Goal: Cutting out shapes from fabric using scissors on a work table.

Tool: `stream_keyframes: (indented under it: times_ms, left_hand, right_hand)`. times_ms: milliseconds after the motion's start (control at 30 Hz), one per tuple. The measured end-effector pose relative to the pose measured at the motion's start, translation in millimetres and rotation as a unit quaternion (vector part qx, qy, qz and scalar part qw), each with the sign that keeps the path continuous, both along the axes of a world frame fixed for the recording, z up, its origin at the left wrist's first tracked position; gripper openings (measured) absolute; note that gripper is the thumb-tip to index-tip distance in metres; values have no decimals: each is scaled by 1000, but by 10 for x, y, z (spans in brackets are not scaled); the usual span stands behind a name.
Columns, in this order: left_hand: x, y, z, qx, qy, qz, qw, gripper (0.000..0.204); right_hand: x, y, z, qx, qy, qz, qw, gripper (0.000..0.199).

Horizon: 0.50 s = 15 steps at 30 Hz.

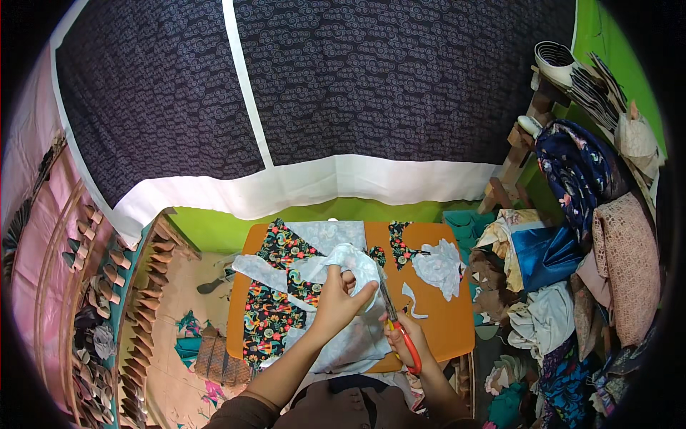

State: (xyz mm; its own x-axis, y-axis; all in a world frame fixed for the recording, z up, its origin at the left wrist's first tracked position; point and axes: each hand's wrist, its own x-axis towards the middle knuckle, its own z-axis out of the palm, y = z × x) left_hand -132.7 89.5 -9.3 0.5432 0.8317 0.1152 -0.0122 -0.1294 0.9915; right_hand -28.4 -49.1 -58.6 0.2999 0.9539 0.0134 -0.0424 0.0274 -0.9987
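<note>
Over the table, my left hand (339,300) is closed on a bunched white piece of fabric (355,259), thumb pointing right. My right hand (421,339) grips a pair of scissors (410,354) with red and yellow handles. The blades point up and away, against the right edge of the white fabric; I cannot tell whether they are apart. Below my left hand lies black fabric with a colourful floral print (266,325), along with more pale fabric (346,349). A thin curved white strip (413,304) rests right of the scissors.
The orange table (446,325) also bears a crumpled white piece (438,268) and a small printed piece (400,243) at right. Heaped cloth (547,318) crowds the right side. Racks of pointed thread cones (146,307) stand at left. A dark patterned curtain (386,86) hangs behind.
</note>
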Motion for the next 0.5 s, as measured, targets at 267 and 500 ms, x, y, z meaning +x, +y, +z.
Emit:
stream_keyframes:
  times_ms: [267, 500]
  left_hand:
    - [58, 2, -94, -58, -127, 21, 990, 59]
    - [24, 2, -54, 8, -64, -14, 998, 74]
  right_hand:
    - [1, 2, -60, 12, -78, -3, 997, 44]
    - [-9, -7, 4, 8, -68, -4, 998, 43]
